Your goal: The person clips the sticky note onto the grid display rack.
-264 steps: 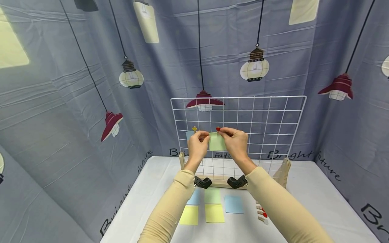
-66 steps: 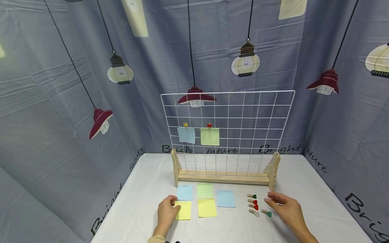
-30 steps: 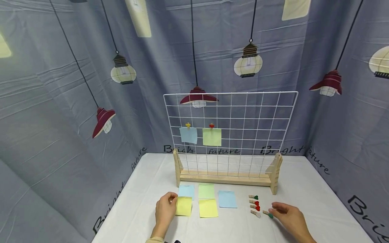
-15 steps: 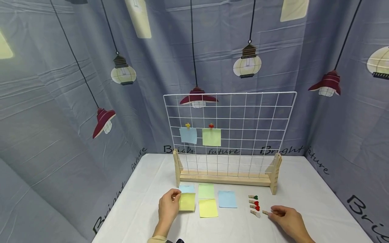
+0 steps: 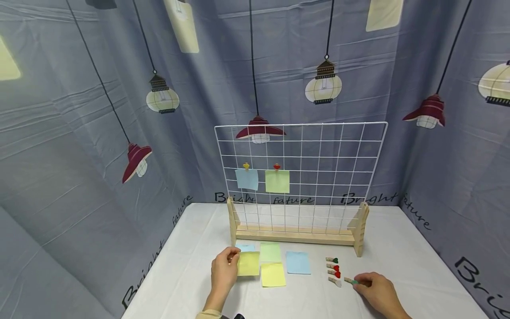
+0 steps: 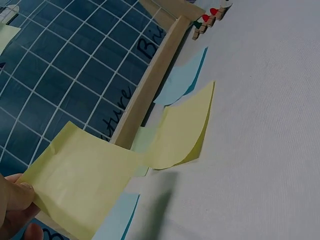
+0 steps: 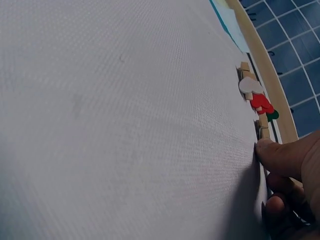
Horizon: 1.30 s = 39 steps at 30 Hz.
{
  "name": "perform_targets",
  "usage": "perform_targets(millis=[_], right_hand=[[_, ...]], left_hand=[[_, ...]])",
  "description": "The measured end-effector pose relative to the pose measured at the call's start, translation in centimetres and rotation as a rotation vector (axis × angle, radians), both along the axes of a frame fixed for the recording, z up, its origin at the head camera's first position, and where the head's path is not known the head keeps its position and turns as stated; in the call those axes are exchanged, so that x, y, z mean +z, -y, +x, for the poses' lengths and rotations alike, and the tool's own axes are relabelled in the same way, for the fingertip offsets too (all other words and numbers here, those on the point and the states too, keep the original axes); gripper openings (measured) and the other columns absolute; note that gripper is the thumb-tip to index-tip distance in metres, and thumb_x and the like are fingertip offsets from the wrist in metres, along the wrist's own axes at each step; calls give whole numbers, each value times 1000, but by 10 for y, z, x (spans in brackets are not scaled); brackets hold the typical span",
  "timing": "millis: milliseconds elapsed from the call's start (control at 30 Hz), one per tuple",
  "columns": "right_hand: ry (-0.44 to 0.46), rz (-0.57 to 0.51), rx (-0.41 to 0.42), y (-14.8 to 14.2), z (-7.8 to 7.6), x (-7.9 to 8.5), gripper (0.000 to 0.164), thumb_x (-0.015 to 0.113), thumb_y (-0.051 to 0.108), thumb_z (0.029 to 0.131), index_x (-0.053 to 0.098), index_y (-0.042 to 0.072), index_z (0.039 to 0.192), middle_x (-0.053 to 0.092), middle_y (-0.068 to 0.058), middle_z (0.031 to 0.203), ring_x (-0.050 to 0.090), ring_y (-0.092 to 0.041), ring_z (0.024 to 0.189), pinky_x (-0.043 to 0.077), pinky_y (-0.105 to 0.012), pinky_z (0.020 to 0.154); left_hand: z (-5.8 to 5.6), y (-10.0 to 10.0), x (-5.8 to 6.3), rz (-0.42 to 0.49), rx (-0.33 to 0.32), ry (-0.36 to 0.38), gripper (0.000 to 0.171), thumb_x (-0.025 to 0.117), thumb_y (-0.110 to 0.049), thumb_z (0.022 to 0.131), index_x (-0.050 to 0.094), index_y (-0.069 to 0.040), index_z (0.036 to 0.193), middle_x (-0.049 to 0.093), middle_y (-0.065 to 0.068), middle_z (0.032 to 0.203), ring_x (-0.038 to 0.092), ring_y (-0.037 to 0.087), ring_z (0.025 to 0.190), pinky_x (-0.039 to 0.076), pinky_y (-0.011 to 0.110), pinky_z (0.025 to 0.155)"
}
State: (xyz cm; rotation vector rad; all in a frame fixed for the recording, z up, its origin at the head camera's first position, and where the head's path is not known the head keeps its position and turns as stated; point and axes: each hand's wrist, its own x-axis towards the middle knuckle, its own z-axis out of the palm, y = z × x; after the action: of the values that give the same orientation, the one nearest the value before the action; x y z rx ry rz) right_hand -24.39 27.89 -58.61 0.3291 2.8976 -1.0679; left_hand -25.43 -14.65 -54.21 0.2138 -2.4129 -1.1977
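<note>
My left hand (image 5: pixel 224 271) pinches a yellow sticky note (image 5: pixel 249 264) by its left edge, raised off the table. In the left wrist view this note (image 6: pixel 82 180) hangs tilted from thumb and fingers. My right hand (image 5: pixel 376 290) pinches the green-heart end of a small wooden clothespin (image 5: pixel 349 280), still low at the tabletop. In the right wrist view the thumb covers part of that clothespin (image 7: pixel 263 126). A blue note (image 5: pixel 247 179) and a green note (image 5: pixel 277 181) hang from the white wire grid (image 5: pixel 334 164) by a yellow-heart and a red-heart clip.
On the table lie another yellow note (image 5: pixel 273 274), a green note (image 5: pixel 270 252), a blue note (image 5: pixel 298 263) and a partly covered blue note (image 5: pixel 245 247). Several heart clothespins (image 5: pixel 333 273) line up left of my right hand. The grid's wooden base (image 5: pixel 295 235) stands behind them.
The green note now hangs clipped on the grid, both hands having left it. My left hand has lifted the yellow note and moved right. My right hand has closed on the green-heart clothespin.
</note>
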Motion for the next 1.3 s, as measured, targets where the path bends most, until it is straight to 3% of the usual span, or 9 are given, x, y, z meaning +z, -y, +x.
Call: perform_targets(millis=[267,600,867,1300], right_hand=[[-8,-32,-13,-1,1,-3,20,80,10,86,73,-2,101,71,-9,91,63,-23,84,53,-43,76],[-28,-146,-56,-9,-8,-3,14,78,10,87,76,2,99,75,-8,91,65,-23,85,52,-42,76],[-114,-160,-46,-9,-12,13,15,75,5,87,78,1,101,77,-11,95,66,-14,83,52,-25,63],[-189,-143,36,-4,-19,48,21,74,3,89,77,0,110,78,-15,103,69,-11,86,55,-23,67]], left_hand=[[-3,0,4,8,3,-18,14,75,-5,90,77,-18,93,75,-7,83,64,8,76,50,30,72],[-10,-6,12,18,-16,-30,16,73,-5,91,78,-19,95,76,-3,87,63,9,78,49,31,74],[-19,-13,22,11,-54,-56,16,73,-5,92,78,-20,97,77,1,91,63,9,79,49,30,75],[-24,-24,30,0,-117,-89,20,73,-3,91,78,-21,99,77,-1,93,62,8,80,50,28,76]])
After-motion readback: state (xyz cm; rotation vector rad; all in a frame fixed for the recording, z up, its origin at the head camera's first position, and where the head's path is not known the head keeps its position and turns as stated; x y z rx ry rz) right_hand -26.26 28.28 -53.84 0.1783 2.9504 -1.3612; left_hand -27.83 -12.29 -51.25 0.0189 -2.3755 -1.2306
